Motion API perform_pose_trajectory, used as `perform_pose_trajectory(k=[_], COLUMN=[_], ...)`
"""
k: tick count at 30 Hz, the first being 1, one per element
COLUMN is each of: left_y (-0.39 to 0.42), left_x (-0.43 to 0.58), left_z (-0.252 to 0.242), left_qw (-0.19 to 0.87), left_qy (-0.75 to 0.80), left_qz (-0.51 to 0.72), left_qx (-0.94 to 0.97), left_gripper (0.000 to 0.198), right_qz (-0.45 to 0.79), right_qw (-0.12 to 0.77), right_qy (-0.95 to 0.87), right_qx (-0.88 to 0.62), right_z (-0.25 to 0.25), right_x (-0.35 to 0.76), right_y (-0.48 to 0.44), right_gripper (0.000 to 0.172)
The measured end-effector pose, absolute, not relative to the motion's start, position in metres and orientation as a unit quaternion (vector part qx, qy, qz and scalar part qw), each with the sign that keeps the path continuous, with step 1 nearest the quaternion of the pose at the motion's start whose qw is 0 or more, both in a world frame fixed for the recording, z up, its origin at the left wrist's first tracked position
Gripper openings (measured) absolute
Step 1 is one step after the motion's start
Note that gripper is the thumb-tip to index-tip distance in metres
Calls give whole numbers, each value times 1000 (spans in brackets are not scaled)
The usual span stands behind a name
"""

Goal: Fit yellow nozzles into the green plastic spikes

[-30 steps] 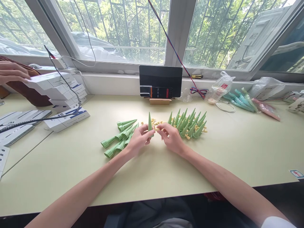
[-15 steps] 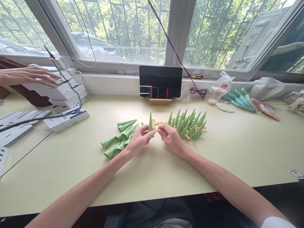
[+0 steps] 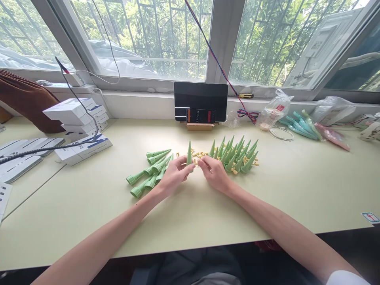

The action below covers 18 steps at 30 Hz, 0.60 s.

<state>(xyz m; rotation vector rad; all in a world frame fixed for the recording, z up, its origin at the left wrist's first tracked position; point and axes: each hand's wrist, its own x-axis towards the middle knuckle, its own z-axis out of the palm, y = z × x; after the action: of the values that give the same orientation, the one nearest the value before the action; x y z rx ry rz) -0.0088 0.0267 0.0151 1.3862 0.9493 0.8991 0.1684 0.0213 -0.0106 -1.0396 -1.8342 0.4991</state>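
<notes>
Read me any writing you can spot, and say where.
"00:20:53", sideways, on the phone screen.
White boxes: printing too small to read.
Red label on the plastic bag: too blurred.
Sticker at the table's right edge: illegible.
Label on the outdoor unit: too small.

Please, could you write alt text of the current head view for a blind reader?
A person's left hand holds a green plastic spike upright, the right hand at a small yellow fitting beside it. Loose spikes lie at left; standing spikes with yellow fittings are at right. A phone stands before a dark tablet.
</notes>
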Motion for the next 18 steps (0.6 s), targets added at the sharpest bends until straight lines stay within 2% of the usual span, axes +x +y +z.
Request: perform_pose_trajectory(k=[7,18], left_y=[26,26], left_x=[-8,-9], left_z=[16,17], left_qw=[584,598], left_qy=[402,406], left_qz=[386,389], left_qx=[590,571], left_gripper=[31,30], right_qz=[198,235], right_qw=[470,475], right_qy=[-746,-738], right_qx=[-428,-419], right_z=[-11,-11], right_x=[169,168], right_y=[21,20], right_gripper=[35,21])
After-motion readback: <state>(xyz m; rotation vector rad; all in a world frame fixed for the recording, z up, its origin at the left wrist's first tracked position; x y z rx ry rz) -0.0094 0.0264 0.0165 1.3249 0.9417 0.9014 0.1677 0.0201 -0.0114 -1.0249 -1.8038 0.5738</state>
